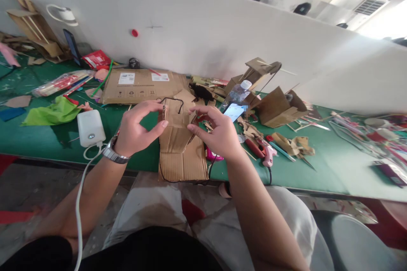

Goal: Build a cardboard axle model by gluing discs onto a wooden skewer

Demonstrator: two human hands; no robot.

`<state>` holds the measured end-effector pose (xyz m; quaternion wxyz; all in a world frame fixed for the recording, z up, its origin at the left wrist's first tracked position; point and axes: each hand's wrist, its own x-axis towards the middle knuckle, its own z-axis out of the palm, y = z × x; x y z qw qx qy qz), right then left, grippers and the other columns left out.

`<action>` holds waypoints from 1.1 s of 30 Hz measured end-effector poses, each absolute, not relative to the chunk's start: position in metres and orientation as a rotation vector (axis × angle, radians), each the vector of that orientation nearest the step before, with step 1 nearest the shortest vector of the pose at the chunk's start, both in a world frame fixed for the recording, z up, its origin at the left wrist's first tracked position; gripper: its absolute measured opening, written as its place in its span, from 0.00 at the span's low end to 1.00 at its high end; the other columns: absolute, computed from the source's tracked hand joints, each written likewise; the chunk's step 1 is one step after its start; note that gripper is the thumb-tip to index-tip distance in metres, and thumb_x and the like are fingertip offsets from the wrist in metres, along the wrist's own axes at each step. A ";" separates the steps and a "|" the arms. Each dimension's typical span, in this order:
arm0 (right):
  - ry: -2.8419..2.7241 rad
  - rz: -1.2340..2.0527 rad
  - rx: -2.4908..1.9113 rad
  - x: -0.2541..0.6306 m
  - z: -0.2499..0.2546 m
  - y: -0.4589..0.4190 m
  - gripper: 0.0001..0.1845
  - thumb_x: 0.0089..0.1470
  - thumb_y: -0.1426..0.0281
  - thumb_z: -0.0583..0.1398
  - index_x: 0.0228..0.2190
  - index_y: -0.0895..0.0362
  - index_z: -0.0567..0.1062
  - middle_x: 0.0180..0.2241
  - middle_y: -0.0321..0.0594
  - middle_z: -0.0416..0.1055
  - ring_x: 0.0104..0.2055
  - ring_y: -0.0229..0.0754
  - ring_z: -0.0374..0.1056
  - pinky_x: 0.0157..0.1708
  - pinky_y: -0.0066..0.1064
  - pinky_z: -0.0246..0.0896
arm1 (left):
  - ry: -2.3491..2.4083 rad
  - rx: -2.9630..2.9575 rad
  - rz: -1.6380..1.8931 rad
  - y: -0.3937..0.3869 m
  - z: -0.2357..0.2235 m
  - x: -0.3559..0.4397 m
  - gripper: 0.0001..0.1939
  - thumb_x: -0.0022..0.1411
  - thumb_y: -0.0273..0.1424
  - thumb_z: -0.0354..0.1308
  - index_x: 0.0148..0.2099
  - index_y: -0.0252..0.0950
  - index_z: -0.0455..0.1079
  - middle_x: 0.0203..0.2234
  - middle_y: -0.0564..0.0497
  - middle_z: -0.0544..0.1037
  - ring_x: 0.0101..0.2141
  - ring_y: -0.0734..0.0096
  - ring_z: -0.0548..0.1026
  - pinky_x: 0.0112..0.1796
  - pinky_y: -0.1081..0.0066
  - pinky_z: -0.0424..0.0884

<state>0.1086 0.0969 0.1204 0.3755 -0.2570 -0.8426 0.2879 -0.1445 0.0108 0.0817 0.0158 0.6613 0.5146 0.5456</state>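
Observation:
A folded cardboard piece (pixel 175 133) with raised side flaps is in front of me, over a corrugated cardboard sheet (pixel 184 167) at the table's near edge. My left hand (pixel 140 127), with a metal-banded watch (pixel 116 152) on its wrist, holds the left edge of the folded piece between thumb and fingers. On the opposite side, my right hand (pixel 218 131) pinches the right flap. A thin black cord (pixel 173 99) lies across the far part of the cardboard and shows again along the sheet's near edge.
Left are a white power bank (pixel 91 128) with a cable and green cloth (pixel 52 112). A flat cardboard box (pixel 143 87) lies behind. To the right are a lit phone (pixel 235 111), plastic bottle (pixel 238 92), pink glue gun (pixel 269 153) and open cardboard box (pixel 280 108). A white partition (pixel 190 38) stands behind.

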 end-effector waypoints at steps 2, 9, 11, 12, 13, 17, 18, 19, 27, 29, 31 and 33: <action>-2.162 0.733 -0.657 0.108 0.121 0.097 0.18 0.64 0.64 0.72 0.55 0.48 0.84 0.50 0.43 0.84 0.50 0.51 0.79 0.57 0.49 0.76 | 1.609 2.045 1.700 0.011 0.080 -0.145 0.13 0.70 0.43 0.67 0.51 0.43 0.80 0.50 0.44 0.89 0.55 0.51 0.85 0.60 0.48 0.81; -2.160 0.732 -0.665 0.109 0.121 0.097 0.18 0.64 0.62 0.72 0.54 0.49 0.84 0.49 0.43 0.84 0.49 0.51 0.78 0.55 0.48 0.76 | 1.650 1.998 1.725 0.010 0.079 -0.146 0.14 0.68 0.42 0.69 0.52 0.43 0.81 0.50 0.44 0.89 0.51 0.51 0.87 0.56 0.50 0.83; -2.159 0.739 -0.665 0.109 0.120 0.097 0.18 0.64 0.62 0.72 0.54 0.48 0.84 0.48 0.43 0.84 0.49 0.51 0.78 0.55 0.47 0.76 | 1.664 1.984 1.691 0.010 0.080 -0.146 0.14 0.68 0.43 0.69 0.52 0.44 0.82 0.50 0.46 0.89 0.50 0.52 0.87 0.55 0.51 0.83; -2.157 0.742 -0.660 0.109 0.120 0.097 0.18 0.64 0.62 0.72 0.54 0.48 0.84 0.48 0.42 0.84 0.49 0.51 0.78 0.54 0.47 0.77 | 1.669 1.976 1.677 0.010 0.081 -0.147 0.14 0.68 0.43 0.69 0.52 0.44 0.82 0.51 0.46 0.89 0.50 0.52 0.87 0.55 0.52 0.83; -2.154 0.743 -0.655 0.109 0.120 0.097 0.18 0.64 0.62 0.72 0.54 0.48 0.84 0.47 0.42 0.84 0.49 0.51 0.78 0.54 0.47 0.77 | 1.672 1.969 1.666 0.010 0.082 -0.147 0.15 0.68 0.44 0.70 0.52 0.44 0.82 0.51 0.46 0.89 0.50 0.53 0.87 0.54 0.52 0.83; -2.148 0.741 -0.654 0.108 0.120 0.097 0.18 0.64 0.62 0.72 0.53 0.48 0.84 0.47 0.43 0.84 0.49 0.51 0.78 0.54 0.47 0.77 | 1.670 1.945 1.639 0.010 0.083 -0.148 0.16 0.68 0.44 0.70 0.53 0.43 0.83 0.49 0.46 0.89 0.46 0.55 0.87 0.52 0.54 0.84; -2.150 0.741 -0.660 0.108 0.121 0.097 0.18 0.64 0.62 0.72 0.53 0.48 0.84 0.47 0.43 0.84 0.49 0.51 0.78 0.54 0.47 0.77 | 1.672 1.940 1.640 0.010 0.083 -0.148 0.16 0.68 0.44 0.70 0.53 0.43 0.82 0.49 0.46 0.89 0.46 0.55 0.87 0.52 0.54 0.84; -2.153 0.741 -0.666 0.108 0.121 0.097 0.18 0.64 0.62 0.72 0.54 0.48 0.84 0.47 0.43 0.84 0.49 0.51 0.78 0.55 0.48 0.77 | 1.674 1.936 1.644 0.010 0.082 -0.148 0.16 0.68 0.44 0.70 0.53 0.42 0.82 0.49 0.45 0.89 0.46 0.55 0.87 0.52 0.55 0.84; -2.158 0.723 -0.650 0.109 0.121 0.095 0.17 0.64 0.63 0.72 0.54 0.48 0.84 0.47 0.42 0.84 0.50 0.52 0.78 0.56 0.47 0.76 | 1.646 1.953 1.654 0.007 0.080 -0.147 0.14 0.68 0.44 0.69 0.50 0.42 0.82 0.48 0.45 0.89 0.46 0.55 0.86 0.51 0.54 0.84; -2.163 0.724 -0.639 0.109 0.121 0.094 0.17 0.64 0.63 0.72 0.54 0.48 0.84 0.48 0.42 0.85 0.51 0.52 0.79 0.57 0.48 0.75 | 1.643 1.979 1.659 0.006 0.081 -0.147 0.14 0.68 0.44 0.69 0.50 0.43 0.81 0.48 0.45 0.88 0.46 0.54 0.86 0.52 0.53 0.84; -2.168 0.729 -0.648 0.110 0.122 0.093 0.18 0.65 0.63 0.72 0.55 0.48 0.84 0.49 0.43 0.85 0.52 0.52 0.79 0.58 0.48 0.75 | 1.645 2.006 1.661 0.006 0.082 -0.147 0.13 0.69 0.44 0.68 0.50 0.44 0.81 0.48 0.45 0.88 0.47 0.53 0.86 0.53 0.51 0.83; -2.167 0.733 -0.659 0.110 0.121 0.093 0.18 0.65 0.63 0.72 0.55 0.48 0.83 0.50 0.43 0.84 0.53 0.52 0.79 0.58 0.48 0.75 | 1.643 2.029 1.660 0.005 0.082 -0.147 0.13 0.69 0.44 0.68 0.50 0.44 0.81 0.49 0.45 0.88 0.48 0.52 0.86 0.54 0.50 0.83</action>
